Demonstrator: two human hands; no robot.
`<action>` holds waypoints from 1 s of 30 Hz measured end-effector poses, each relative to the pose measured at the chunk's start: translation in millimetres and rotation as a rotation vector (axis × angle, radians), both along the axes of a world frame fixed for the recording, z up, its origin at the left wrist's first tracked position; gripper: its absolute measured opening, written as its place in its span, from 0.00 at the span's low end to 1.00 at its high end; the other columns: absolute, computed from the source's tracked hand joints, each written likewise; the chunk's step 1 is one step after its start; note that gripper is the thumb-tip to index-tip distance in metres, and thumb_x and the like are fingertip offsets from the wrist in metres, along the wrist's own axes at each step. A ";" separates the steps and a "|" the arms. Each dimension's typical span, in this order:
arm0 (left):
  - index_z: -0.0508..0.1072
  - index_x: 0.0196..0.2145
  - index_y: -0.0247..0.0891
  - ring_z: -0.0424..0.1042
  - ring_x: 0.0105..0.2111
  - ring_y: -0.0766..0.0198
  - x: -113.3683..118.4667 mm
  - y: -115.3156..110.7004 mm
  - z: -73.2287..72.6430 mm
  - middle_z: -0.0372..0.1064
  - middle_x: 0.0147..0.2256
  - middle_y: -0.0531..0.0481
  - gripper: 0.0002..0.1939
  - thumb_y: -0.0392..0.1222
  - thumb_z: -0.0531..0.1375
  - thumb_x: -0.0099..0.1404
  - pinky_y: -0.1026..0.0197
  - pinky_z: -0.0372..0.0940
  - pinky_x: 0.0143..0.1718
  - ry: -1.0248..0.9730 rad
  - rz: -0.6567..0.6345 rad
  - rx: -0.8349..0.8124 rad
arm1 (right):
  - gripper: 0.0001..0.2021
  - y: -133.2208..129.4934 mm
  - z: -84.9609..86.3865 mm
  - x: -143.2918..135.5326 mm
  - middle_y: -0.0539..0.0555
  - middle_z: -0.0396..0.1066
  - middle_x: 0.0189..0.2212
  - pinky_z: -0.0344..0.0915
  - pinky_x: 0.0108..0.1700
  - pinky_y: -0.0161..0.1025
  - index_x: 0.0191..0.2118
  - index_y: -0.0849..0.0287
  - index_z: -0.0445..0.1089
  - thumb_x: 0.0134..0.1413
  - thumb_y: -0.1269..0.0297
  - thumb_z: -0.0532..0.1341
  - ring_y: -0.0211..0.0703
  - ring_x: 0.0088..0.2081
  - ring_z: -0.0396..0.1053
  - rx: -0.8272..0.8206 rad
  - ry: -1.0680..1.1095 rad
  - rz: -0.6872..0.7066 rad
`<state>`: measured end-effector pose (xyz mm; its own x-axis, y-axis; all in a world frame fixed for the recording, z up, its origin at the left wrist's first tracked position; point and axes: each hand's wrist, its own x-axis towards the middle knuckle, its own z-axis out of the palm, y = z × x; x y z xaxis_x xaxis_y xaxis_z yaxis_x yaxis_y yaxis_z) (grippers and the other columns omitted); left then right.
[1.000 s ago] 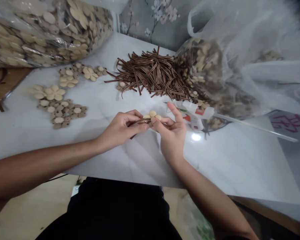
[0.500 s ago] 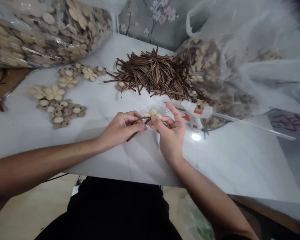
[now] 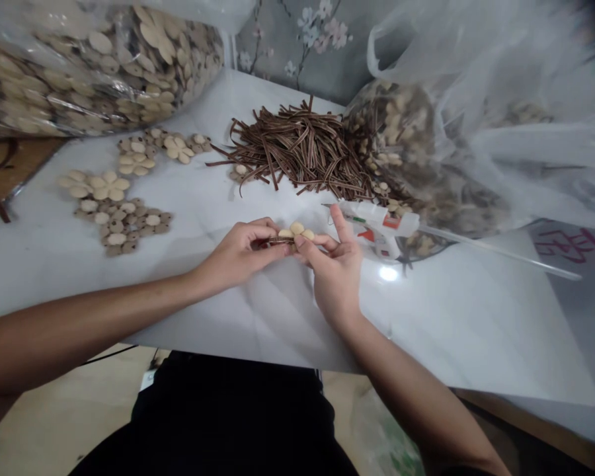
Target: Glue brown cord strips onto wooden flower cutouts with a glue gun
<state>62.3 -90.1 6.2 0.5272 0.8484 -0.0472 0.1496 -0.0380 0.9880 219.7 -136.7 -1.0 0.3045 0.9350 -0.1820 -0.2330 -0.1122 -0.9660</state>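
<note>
Both hands meet over the front middle of the table. Between finger and thumb, my right hand (image 3: 338, 271) pinches a cream flower piece (image 3: 296, 230); its index finger sticks out toward the glue gun. My left hand (image 3: 245, 250) is closed on a brown stitched strip (image 3: 279, 240), which lies against the near side of the flower. Fingers hide the lower part of the flower and the strip's ends. Just beyond my right hand rests a white glue gun (image 3: 377, 218) with a long clear glue stick (image 3: 500, 251) in its back.
A heap of brown strips (image 3: 302, 149) lies at the table's back. Loose flower pieces (image 3: 110, 185) and grey-brown pieces (image 3: 123, 225) sit at left. Clear bags of pieces stand at the back left (image 3: 104, 79) and right (image 3: 401, 132). The white table (image 3: 203, 317) ends close before my body.
The strip stuck out in a curve with a tail below my left fingers; now it lies flat along the flower and the tail is out of sight. Both hands have shifted slightly left.
</note>
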 end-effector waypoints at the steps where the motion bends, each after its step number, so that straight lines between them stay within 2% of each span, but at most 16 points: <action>1: 0.73 0.26 0.35 0.62 0.28 0.68 -0.9 0.8 0.8 0.63 0.31 0.52 0.12 0.45 0.63 0.62 0.64 0.56 0.26 -0.003 -0.001 -0.032 | 0.50 -0.3 0.2 0.9 0.47 0.79 0.32 0.75 0.44 0.45 0.69 0.54 0.45 0.43 0.60 0.72 0.41 0.34 0.76 0.000 0.011 0.010; 6: 0.75 0.35 0.35 0.66 0.30 0.67 -3.9 4.2 1.2 0.69 0.32 0.51 0.13 0.49 0.63 0.62 0.64 0.59 0.29 -0.002 0.028 -0.080 | 0.51 -0.9 2.1 5.4 0.46 0.79 0.32 0.76 0.42 0.42 0.70 0.52 0.42 0.43 0.63 0.71 0.39 0.33 0.76 -0.043 0.133 0.047; 12: 0.76 0.32 0.35 0.67 0.32 0.66 -5.3 4.1 -1.1 0.70 0.32 0.50 0.13 0.49 0.61 0.65 0.64 0.60 0.32 0.062 0.048 0.023 | 0.54 0.6 0.6 6.7 0.48 0.79 0.35 0.76 0.41 0.42 0.70 0.52 0.41 0.41 0.62 0.73 0.40 0.35 0.77 -0.064 0.126 0.103; 19: 0.77 0.32 0.36 0.69 0.33 0.64 -3.7 2.0 3.3 0.73 0.32 0.49 0.12 0.47 0.60 0.65 0.62 0.63 0.35 0.080 0.070 0.115 | 0.52 0.7 5.8 2.8 0.46 0.78 0.28 0.76 0.40 0.44 0.70 0.55 0.42 0.42 0.61 0.72 0.41 0.31 0.76 -0.039 0.016 0.076; 21: 0.76 0.32 0.37 0.70 0.32 0.64 -6.1 2.8 4.0 0.73 0.32 0.49 0.11 0.47 0.61 0.64 0.62 0.64 0.34 0.108 0.141 0.248 | 0.49 1.9 7.1 6.4 0.49 0.79 0.33 0.76 0.41 0.45 0.69 0.52 0.46 0.44 0.60 0.71 0.42 0.34 0.77 -0.033 0.006 0.061; 23: 0.76 0.32 0.39 0.71 0.33 0.63 -11.3 4.3 2.3 0.73 0.33 0.49 0.09 0.47 0.63 0.63 0.60 0.64 0.36 0.189 0.195 0.511 | 0.39 3.5 7.2 14.3 0.54 0.79 0.39 0.76 0.42 0.47 0.65 0.53 0.57 0.47 0.56 0.70 0.45 0.37 0.78 -0.073 0.001 0.096; 24: 0.76 0.32 0.40 0.71 0.34 0.62 -14.7 5.1 0.3 0.74 0.34 0.49 0.07 0.45 0.62 0.63 0.58 0.64 0.38 0.254 0.177 0.665 | 0.34 4.3 6.7 19.5 0.56 0.79 0.40 0.76 0.42 0.47 0.61 0.55 0.63 0.48 0.54 0.69 0.47 0.38 0.78 -0.105 -0.007 0.140; 27: 0.77 0.38 0.44 0.72 0.39 0.58 -24.3 6.5 -8.6 0.76 0.37 0.49 0.07 0.40 0.58 0.67 0.54 0.61 0.42 0.474 -0.052 1.061 | 0.23 6.0 3.4 35.3 0.57 0.80 0.38 0.75 0.45 0.48 0.48 0.58 0.75 0.48 0.52 0.69 0.48 0.38 0.78 -0.130 -0.144 0.275; 29: 0.76 0.41 0.45 0.71 0.42 0.56 -28.0 6.1 -13.3 0.76 0.40 0.48 0.10 0.38 0.55 0.69 0.53 0.59 0.43 0.575 -0.193 1.233 | 0.19 6.3 0.7 42.2 0.55 0.80 0.39 0.74 0.47 0.50 0.44 0.56 0.77 0.45 0.55 0.71 0.48 0.40 0.78 -0.054 -0.352 0.285; 30: 0.75 0.41 0.43 0.70 0.43 0.55 -29.1 5.7 -14.4 0.76 0.41 0.47 0.09 0.41 0.55 0.70 0.52 0.58 0.44 0.602 -0.234 1.286 | 0.17 6.0 -0.7 43.7 0.54 0.79 0.40 0.74 0.48 0.51 0.43 0.55 0.78 0.45 0.57 0.72 0.49 0.42 0.77 0.007 -0.473 0.269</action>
